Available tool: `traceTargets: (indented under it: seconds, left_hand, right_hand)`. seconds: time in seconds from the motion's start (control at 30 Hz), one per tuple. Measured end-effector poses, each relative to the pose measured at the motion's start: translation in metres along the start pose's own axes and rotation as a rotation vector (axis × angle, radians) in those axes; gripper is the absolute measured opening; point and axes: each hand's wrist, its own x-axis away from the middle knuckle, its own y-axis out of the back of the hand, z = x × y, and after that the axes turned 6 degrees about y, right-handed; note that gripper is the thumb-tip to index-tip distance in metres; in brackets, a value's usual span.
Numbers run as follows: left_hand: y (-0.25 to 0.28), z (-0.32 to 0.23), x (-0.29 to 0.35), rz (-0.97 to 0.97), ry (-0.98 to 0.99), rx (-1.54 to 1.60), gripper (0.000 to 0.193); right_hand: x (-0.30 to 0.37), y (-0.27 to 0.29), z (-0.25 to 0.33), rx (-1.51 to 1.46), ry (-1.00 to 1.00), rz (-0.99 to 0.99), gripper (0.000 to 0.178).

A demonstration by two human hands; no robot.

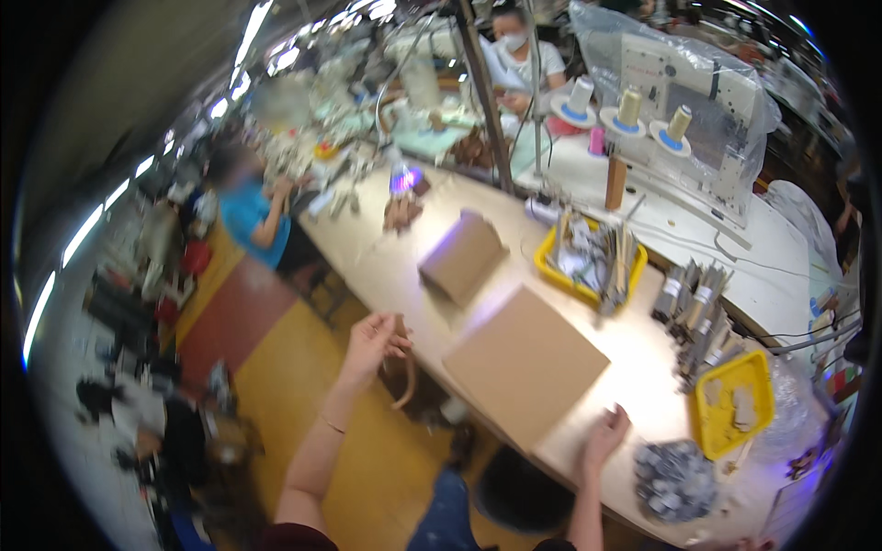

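My left hand (369,347) is raised past the table's near edge, its fingers pinched on a tan-brown strip (406,381). The lower end of the strip hangs free and curls. Over the tabletop, beside the right corner of a flat brown cardboard sheet (528,367), is my right hand (604,435). Its fingers are loosely bent and apart, and I see nothing in them. Beyond the sheet, a bent brown cardboard piece (465,257) stands arched on the table.
Yellow trays (565,275) hold parts, another yellow tray (735,404) standing near bundled dark strips (694,308). A clear bag of grey pieces (677,479) lies at right. A lamp (404,179) lights the table. A person in blue (253,220) works at left; a covered sewing machine (675,110) stands behind.
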Motion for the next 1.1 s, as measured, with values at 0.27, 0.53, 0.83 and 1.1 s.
traceTargets:
  seconds: [0.27,0.53,0.83,1.1]
  left_hand:
    - [0.034,0.019,-0.278,0.071,0.032,0.031,0.028]
    - [0.070,0.031,-0.423,0.347,-0.014,0.139,0.024]
    - [0.015,0.096,-0.622,0.204,0.068,-0.176,0.043]
    - [0.006,0.111,-0.555,0.233,-0.212,-0.344,0.063]
  right_hand:
    - [-0.003,-0.046,0.013,0.635,0.026,-0.193,0.019]
    - [-0.007,-0.058,0.021,0.687,-0.074,-0.160,0.022]
    - [-0.009,-0.058,0.019,0.787,-0.005,-0.239,0.016]
    - [-0.011,-0.055,0.035,0.798,-0.073,-0.289,0.012]
